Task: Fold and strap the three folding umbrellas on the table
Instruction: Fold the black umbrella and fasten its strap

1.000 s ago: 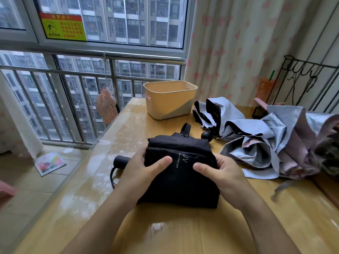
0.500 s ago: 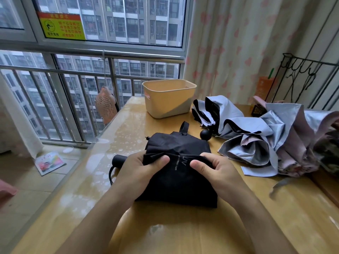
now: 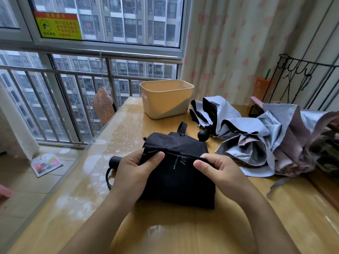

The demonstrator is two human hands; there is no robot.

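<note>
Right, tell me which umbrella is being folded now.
The black umbrella, pinched along a fabric fold by the left hand and right hand. The pale blue umbrella and pink-lined silver umbrella lie untouched.

Beige plastic bin (image 3: 166, 99) at table's (image 3: 183, 235) far end; booklet (image 3: 45, 164) on floor.

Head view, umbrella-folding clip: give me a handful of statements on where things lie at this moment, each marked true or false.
1. Both hands pinch a fold of the black umbrella. True: the left hand and the right hand each have a grip on its fabric.
2. The yellow bin holds an umbrella. False: no umbrella shows in it.
3. The pale blue umbrella lies unfolded to the right of the black one. True.
4. The black umbrella's strap is wrapped around it. False: it sticks out loose at the far side.
5. The table is bare wood. False: a glossy clear sheet covers it.
</note>
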